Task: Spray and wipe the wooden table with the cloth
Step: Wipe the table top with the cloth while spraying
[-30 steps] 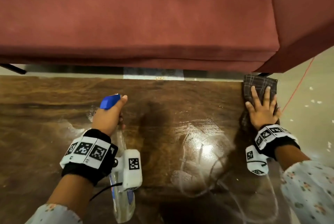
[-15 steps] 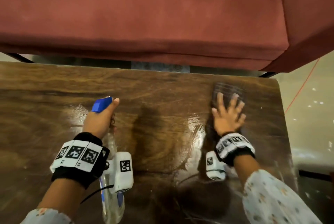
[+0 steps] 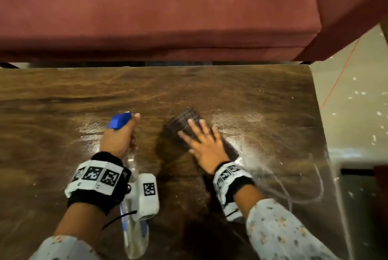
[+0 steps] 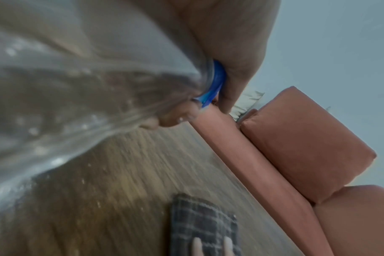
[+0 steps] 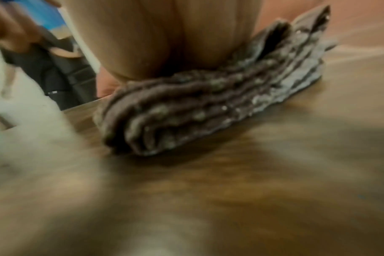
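Observation:
A dark wooden table (image 3: 63,100) fills the lower head view, with wet streaks across its middle and right. My left hand (image 3: 119,136) grips a clear spray bottle (image 3: 134,236) by the neck, its blue nozzle (image 3: 120,120) pointing away from me. In the left wrist view the bottle (image 4: 66,86) fills the upper left. My right hand (image 3: 203,142) lies flat with spread fingers on a folded dark checked cloth (image 3: 182,122), pressing it onto the table just right of the bottle. The cloth's folded edge (image 5: 186,107) shows under my palm in the right wrist view.
A dark red sofa (image 3: 157,7) runs along the table's far edge. The table's right edge (image 3: 317,112) drops to a pale floor (image 3: 352,102) with a thin red cord (image 3: 338,79). Wet swirls (image 3: 294,186) mark the near right tabletop.
My right hand has slid the cloth from the table's far right corner leftward to the middle, close to the bottle. The left hand keeps its hold on the bottle in about the same place.

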